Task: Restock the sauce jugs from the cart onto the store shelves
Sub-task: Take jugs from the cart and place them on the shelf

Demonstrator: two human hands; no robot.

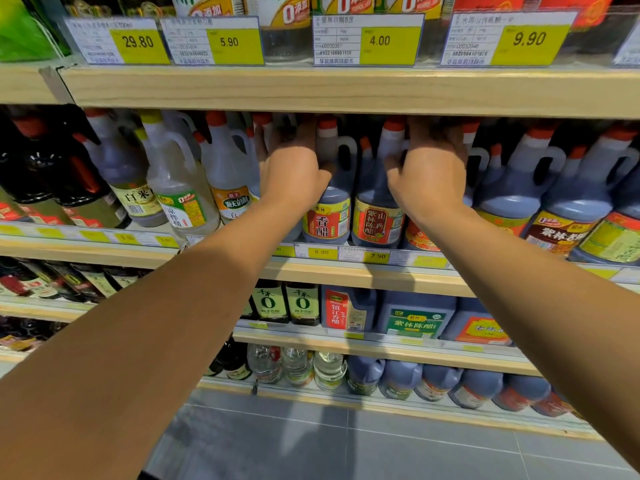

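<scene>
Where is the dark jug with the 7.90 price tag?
Head view, middle shelf, centre: the dark jug stands between both hands, beside the jug tagged 6.00.

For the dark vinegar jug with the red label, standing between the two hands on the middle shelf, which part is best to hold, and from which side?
Probably the loop handle high on the dark vinegar jug, on the right side of its neck. It stands upright with the handle open to the front, so come from the aisle side. The left hand already has its grip on the jug's left shoulder; other jugs crowd both sides.
</scene>
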